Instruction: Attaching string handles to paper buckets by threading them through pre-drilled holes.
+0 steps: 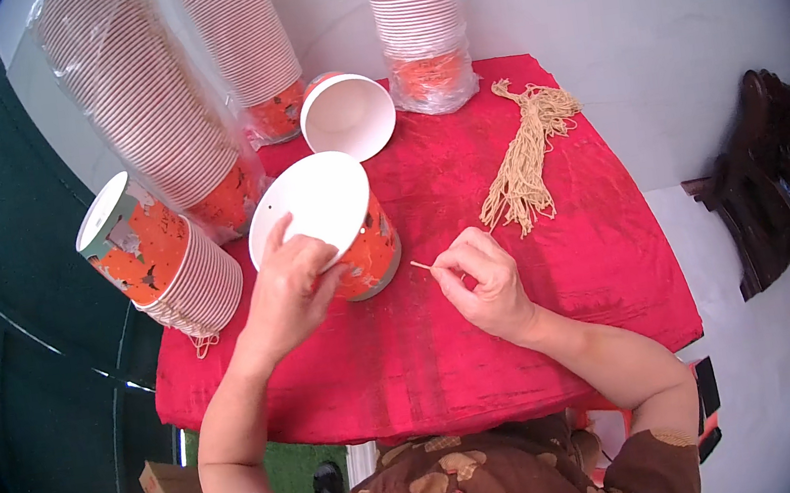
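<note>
My left hand (288, 285) grips the near rim of a paper bucket (373, 249) with a white inside and an orange printed outside. The bucket stands tilted on the red cloth, its mouth turned up and toward the left. Small holes show near its rim. To the right of the bucket, my right hand (485, 286) is closed in a pinch on a thin beige cord (420, 265), whose short end sticks out toward the bucket. Beyond that hand lies a loose bundle of similar cords (529, 144).
Another bucket (353, 117) lies on its side behind. At the left, a leaning stack of buckets (190, 283) has cords hanging by it. Tall plastic-wrapped stacks (130, 92), (418, 4) stand at the back of the red-covered table (493, 383). Dark wooden furniture (771, 182) is at the right.
</note>
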Demonstrator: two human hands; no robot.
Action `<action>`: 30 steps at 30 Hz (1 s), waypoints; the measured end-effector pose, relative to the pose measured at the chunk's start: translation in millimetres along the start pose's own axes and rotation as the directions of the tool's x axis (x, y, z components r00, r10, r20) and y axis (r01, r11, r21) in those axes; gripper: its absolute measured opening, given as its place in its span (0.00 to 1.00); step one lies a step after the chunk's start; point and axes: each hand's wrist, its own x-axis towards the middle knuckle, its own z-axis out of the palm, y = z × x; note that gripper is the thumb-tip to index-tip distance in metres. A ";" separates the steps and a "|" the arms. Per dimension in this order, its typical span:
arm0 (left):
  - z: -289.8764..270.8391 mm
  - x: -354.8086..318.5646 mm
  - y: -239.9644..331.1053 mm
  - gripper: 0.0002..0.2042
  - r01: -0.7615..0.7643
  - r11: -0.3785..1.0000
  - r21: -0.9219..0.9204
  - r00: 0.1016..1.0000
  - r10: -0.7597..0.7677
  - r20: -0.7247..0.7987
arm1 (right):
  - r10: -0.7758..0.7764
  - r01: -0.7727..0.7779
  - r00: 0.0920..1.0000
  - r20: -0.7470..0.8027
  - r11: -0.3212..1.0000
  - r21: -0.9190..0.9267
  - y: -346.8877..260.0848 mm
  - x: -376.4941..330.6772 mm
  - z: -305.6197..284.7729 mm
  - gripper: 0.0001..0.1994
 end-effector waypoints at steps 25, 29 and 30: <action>21.4 12.0 38.3 0.12 -0.143 0.987 0.077 0.989 0.139 0.048 | 0.052 -0.049 0.998 -0.027 0.995 0.092 -5.7 3.2 -4.9 0.08; 21.2 12.6 41.4 0.11 -0.161 0.982 0.095 0.986 0.156 0.061 | 0.062 -0.060 0.998 -0.028 0.995 0.085 -6.0 3.7 -4.8 0.10; 21.2 12.8 42.5 0.09 -0.168 0.981 0.098 0.985 0.162 0.064 | 0.063 -0.060 0.998 -0.028 0.995 0.085 -5.4 3.5 -4.9 0.10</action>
